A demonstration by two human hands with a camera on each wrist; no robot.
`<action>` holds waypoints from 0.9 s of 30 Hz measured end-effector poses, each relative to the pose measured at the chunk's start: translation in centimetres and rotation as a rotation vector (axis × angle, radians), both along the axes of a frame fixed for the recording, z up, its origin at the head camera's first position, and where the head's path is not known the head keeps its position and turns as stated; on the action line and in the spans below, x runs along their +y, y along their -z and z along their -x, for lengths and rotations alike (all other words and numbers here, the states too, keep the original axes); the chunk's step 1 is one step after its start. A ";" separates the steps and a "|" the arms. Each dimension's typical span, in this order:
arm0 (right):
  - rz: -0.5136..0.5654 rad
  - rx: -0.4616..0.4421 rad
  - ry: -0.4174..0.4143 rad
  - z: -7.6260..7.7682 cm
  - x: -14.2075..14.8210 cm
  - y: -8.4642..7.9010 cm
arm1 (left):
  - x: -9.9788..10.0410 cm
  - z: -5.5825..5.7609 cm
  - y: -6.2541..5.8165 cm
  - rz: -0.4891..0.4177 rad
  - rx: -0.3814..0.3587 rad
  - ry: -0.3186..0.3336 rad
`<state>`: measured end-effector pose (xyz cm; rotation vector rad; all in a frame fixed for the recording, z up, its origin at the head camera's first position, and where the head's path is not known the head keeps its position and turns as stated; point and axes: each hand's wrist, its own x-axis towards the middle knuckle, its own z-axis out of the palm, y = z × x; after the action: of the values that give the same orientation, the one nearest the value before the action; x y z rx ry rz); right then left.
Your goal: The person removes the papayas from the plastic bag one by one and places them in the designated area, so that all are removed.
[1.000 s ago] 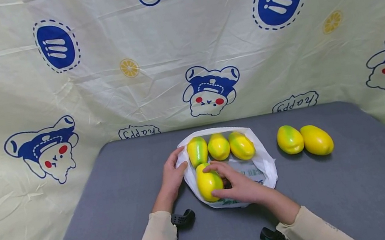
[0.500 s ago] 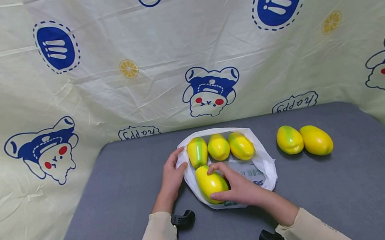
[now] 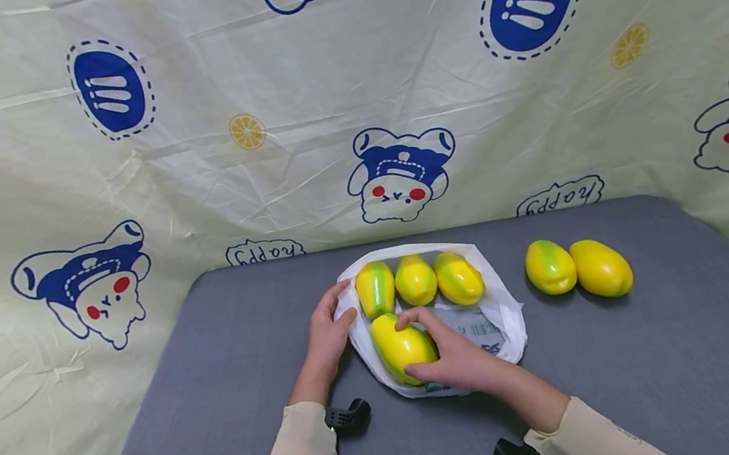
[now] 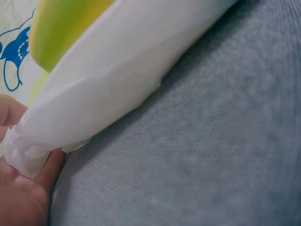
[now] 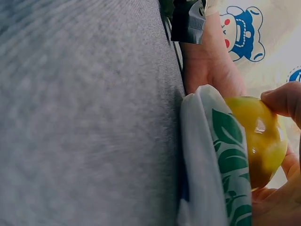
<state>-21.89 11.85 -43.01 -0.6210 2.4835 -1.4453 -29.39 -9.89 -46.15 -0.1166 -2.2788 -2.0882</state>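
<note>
Meanwhile, the right hand (image 3: 455,356) pinched a yellow mango-like fruit (image 3: 400,349) inside a white plastic bag (image 3: 510,320) while the left hand (image 3: 328,335) gripped its edge; three similar fruits (image 3: 416,280) lay farther back.

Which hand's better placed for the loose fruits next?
Likely the right hand: nearer the loose fruits, once it releases its gripped fruit. The left hand, farther, holds the bag by its rim.

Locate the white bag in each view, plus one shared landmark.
Head: white bag, below center, slightly right.
Left wrist: white bag, diagonal, from top edge to lower left.
Right wrist: white bag, lower half, right of center.
Landmark in all three: gray tabletop.
</note>
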 end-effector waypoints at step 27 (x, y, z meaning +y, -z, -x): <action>-0.012 0.194 0.146 -2.4 3.5 -1.0 | 0.0 0.1 -0.1 -0.020 0.027 0.022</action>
<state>-19.45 15.40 -42.00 -0.6156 2.7362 -1.4839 -29.53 -9.90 -46.08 -0.1686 -2.2514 -2.1058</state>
